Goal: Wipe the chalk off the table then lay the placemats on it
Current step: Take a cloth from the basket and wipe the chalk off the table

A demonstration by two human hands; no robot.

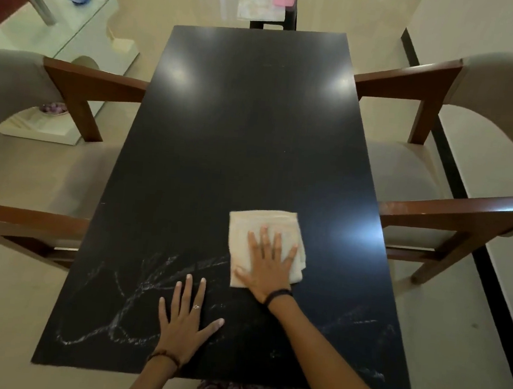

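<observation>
Our right hand [269, 263] lay flat, fingers straight and spread, pressing a folded cream cloth [264, 247] onto the black table [248, 131]. Our left hand [185, 320] rested open, fingers splayed (a ring on one), directly on white chalk marks [132, 301] near the table's near edge. Beyond the far end, on a small dark stand, lay what seemed to be pale placemats [259, 1]. Chairs [445, 168] flanked both sides.
</observation>
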